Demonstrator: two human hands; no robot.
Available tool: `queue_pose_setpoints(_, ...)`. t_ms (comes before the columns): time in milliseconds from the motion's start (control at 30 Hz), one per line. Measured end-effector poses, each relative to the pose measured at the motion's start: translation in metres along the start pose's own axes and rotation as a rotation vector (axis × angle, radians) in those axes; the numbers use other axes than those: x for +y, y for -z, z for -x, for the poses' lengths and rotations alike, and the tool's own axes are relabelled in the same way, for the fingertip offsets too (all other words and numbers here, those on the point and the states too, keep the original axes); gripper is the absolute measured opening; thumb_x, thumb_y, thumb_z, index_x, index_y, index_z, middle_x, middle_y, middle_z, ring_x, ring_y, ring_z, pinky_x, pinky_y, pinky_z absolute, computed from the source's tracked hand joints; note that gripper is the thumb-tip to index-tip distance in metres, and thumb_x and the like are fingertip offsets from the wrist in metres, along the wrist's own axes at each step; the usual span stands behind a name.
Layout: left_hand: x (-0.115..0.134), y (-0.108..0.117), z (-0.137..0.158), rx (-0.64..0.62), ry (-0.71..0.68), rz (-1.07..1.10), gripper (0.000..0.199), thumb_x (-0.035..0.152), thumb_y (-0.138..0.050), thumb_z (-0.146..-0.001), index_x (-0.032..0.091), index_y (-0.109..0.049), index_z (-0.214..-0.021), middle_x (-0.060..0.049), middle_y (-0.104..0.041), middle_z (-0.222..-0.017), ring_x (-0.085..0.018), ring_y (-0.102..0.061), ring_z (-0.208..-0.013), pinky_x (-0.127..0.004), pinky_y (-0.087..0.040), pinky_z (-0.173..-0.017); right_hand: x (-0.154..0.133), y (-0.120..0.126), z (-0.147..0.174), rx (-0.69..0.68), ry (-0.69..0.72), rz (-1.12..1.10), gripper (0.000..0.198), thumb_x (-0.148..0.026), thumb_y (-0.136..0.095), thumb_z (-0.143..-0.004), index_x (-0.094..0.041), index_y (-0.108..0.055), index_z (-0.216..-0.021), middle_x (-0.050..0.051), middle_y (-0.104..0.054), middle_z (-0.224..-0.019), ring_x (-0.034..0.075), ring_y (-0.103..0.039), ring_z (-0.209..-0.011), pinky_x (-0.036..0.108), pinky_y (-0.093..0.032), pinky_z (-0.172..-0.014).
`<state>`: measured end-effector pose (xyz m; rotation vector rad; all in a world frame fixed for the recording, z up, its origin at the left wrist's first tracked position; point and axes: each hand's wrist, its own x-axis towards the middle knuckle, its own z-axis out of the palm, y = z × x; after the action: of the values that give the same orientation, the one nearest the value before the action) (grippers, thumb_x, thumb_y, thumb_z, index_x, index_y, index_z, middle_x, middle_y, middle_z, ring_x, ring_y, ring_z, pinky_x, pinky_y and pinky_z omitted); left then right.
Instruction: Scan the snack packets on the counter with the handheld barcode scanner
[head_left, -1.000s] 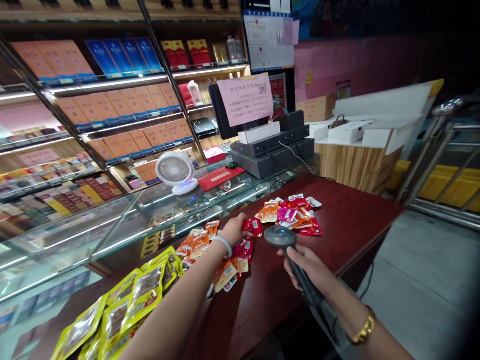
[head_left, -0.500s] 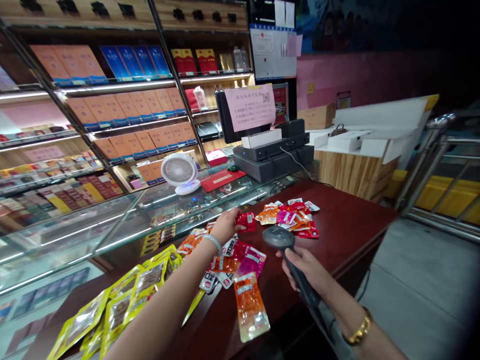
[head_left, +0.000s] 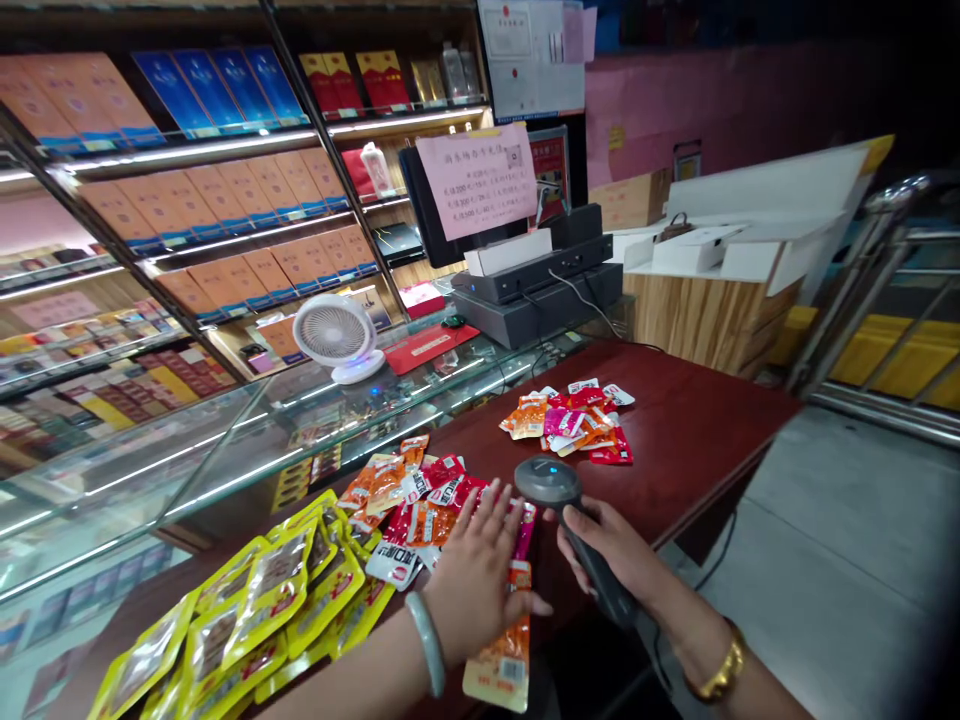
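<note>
A person's two bare hands work over a dark red counter (head_left: pixel 705 410), seen from the wearer's own viewpoint. The left hand (head_left: pixel 480 570), with a pale bangle at its wrist, no longer pinches the small red packet it had by the scanner a second ago. It now lies palm down with its fingers stretched out and thumb apart, over the right side of the near pile of small packets (head_left: pixel 427 525). Whether it presses on them or just hovers, I cannot tell. Part of it covers an orange packet (head_left: pixel 499 680), whose lower end shows at the counter's near edge.

The right hand (head_left: pixel 615 550) keeps its fingers wrapped around the handle of a dark scanner (head_left: pixel 547 480). The scanner's head, showing a small blue light, is between the near pile and a smaller far pile of packets (head_left: pixel 562 425), apart from both.

For the work in hand, the change seems to mean a pause between packets: the scanner looks ready, but no packet appears to be gripped beneath it.

Left of the near pile, large yellow bags (head_left: pixel 262 590) overlap in a heap. Beyond, a white fan (head_left: pixel 335 330) stands on a glass display case (head_left: pixel 225 440).
</note>
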<state>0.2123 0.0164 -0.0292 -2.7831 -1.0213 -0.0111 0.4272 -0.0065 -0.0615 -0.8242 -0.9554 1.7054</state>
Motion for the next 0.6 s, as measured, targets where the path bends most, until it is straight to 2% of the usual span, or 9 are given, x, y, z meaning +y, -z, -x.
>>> queue_pose_setpoints(100,0.001,-0.012,0.002,-0.054,-0.014,0.0,0.073,0.06,-0.034,-0.089,0.022,-0.025,-0.151,-0.008,-0.031,-0.154,-0.03,-0.024,-0.143,-0.051,-0.007,-0.118,-0.003,-0.001,0.003,-0.018,-0.001,0.002,0.049,-0.061,-0.065,-0.077,-0.016,-0.053,-0.091,-0.006,-0.056,-0.055,0.006,-0.05,-0.034,0.016,-0.041,-0.033)
queue_pose_setpoints(200,-0.021,-0.014,0.001,-0.067,0.145,-0.046,0.072,0.063,-0.037,-0.088,0.02,-0.04,-0.145,-0.012,-0.043,-0.147,-0.033,-0.03,-0.14,-0.056,-0.005,-0.117,-0.001,-0.004,0.002,-0.048,-0.007,0.004,0.049,-0.061,-0.066,-0.077,-0.016,-0.053,-0.092,-0.007,-0.055,-0.055,0.006,-0.049,-0.034,0.016,-0.041,-0.033)
queue_pose_setpoints(267,-0.035,-0.01,0.001,-0.048,0.233,-0.07,0.073,0.066,-0.041,-0.085,0.019,-0.048,-0.139,-0.014,-0.048,-0.143,-0.035,-0.034,-0.137,-0.058,-0.007,-0.115,0.001,-0.004,0.0,-0.069,-0.012,0.004,0.048,-0.06,-0.065,-0.078,-0.016,-0.053,-0.093,-0.007,-0.054,-0.054,0.006,-0.048,-0.034,0.017,-0.041,-0.033)
queue_pose_setpoints(367,-0.046,0.0,-0.009,0.004,0.245,-0.031,0.062,0.063,-0.041,-0.087,0.022,-0.055,-0.132,-0.012,-0.054,-0.137,-0.033,-0.041,-0.133,-0.055,-0.017,-0.114,0.003,-0.002,-0.003,-0.069,-0.027,-0.001,0.047,-0.059,-0.065,-0.079,-0.016,-0.052,-0.092,-0.008,-0.054,-0.054,0.006,-0.047,-0.033,0.017,-0.041,-0.033)
queue_pose_setpoints(433,-0.05,0.005,-0.031,0.056,0.255,0.024,0.054,0.057,-0.037,-0.091,0.021,-0.059,-0.125,-0.011,-0.06,-0.129,-0.029,-0.049,-0.124,-0.048,-0.03,-0.109,0.003,0.003,-0.003,-0.051,-0.031,-0.002,0.047,-0.059,-0.065,-0.079,-0.016,-0.052,-0.094,-0.008,-0.054,-0.054,0.006,-0.047,-0.033,0.016,-0.04,-0.032)
queue_pose_setpoints(500,-0.056,0.007,-0.065,0.099,0.31,0.075,0.05,0.053,-0.034,-0.093,0.018,-0.062,-0.114,-0.012,-0.065,-0.115,-0.025,-0.057,-0.111,-0.04,-0.04,-0.099,0.002,0.008,-0.003,-0.028,-0.027,0.002,0.047,-0.06,-0.064,-0.079,-0.017,-0.052,-0.093,-0.007,-0.054,-0.055,0.006,-0.047,-0.033,0.016,-0.039,-0.032)
queue_pose_setpoints(600,-0.069,-0.001,-0.128,0.091,0.468,0.146,0.051,0.057,-0.037,-0.091,0.015,-0.064,-0.101,-0.015,-0.067,-0.104,-0.026,-0.061,-0.103,-0.038,-0.043,-0.092,-0.001,0.015,-0.002,0.018,-0.024,0.009,0.049,-0.062,-0.064,-0.077,-0.017,-0.051,-0.092,-0.008,-0.053,-0.054,0.006,-0.048,-0.034,0.016,-0.039,-0.032)
